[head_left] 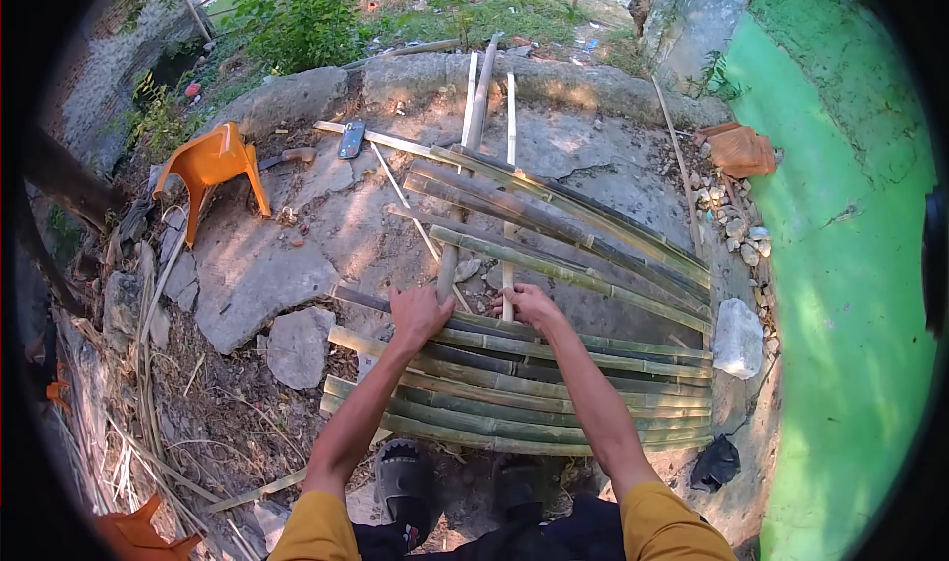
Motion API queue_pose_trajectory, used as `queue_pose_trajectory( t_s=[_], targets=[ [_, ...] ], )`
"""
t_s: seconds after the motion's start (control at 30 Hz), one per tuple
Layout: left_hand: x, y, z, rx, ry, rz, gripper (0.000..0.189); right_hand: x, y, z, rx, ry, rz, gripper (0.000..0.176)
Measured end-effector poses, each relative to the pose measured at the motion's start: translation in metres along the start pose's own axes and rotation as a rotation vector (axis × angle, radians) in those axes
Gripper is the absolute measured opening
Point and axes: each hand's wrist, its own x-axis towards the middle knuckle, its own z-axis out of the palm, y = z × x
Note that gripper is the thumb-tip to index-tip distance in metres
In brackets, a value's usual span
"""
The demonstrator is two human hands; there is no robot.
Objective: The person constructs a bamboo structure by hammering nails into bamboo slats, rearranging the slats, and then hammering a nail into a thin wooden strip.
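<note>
Split bamboo slats (554,368) lie side by side across the ground in front of me, over lengthwise supports. My left hand (420,314) is closed at the near end of a round bamboo pole (448,266), its fingers partly hidden among the slats. To the right, my right hand (531,307) has its fingers closed around the near end of a thin pale bamboo strip (508,286). Farther off, more slats (563,227) rest across the pole and strip, with a gap between them and the nearer group.
An orange plastic chair (213,171) stands at the left. A phone (352,139) lies near a pale strip. A white block (738,339) sits by the slats' right ends, beside a green wall (850,294). Broken concrete (300,346) covers the left ground; a low stone wall (435,79) runs behind.
</note>
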Motion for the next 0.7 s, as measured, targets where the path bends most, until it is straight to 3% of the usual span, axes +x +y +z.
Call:
queue_pose_trajectory(
  t_s=[0.07,0.13,0.23,0.4,0.5,0.7],
  targets=[
    [-0.006,-0.006,0.014,0.002,-0.025,-0.012,0.053,-0.007,-0.008,0.006,-0.120,0.040,0.103,0.027],
    [-0.003,-0.010,0.022,-0.005,0.120,0.049,0.052,-0.012,-0.013,0.005,-0.199,0.065,0.109,0.026],
    [-0.003,-0.010,0.018,0.010,-0.020,-0.009,0.053,-0.018,-0.017,0.002,-0.158,-0.056,0.123,0.027],
    [-0.004,-0.009,0.013,-0.004,-0.041,-0.001,0.052,-0.016,-0.015,-0.003,0.023,-0.122,0.114,0.041],
    [-0.006,-0.006,0.010,-0.033,-0.019,0.011,0.050,-0.017,-0.012,-0.001,-0.060,-0.085,0.061,0.032],
    [-0.012,0.003,-0.010,-0.012,-0.036,0.012,0.050,-0.008,-0.007,0.010,-0.192,-0.057,0.090,0.035]
  ],
)
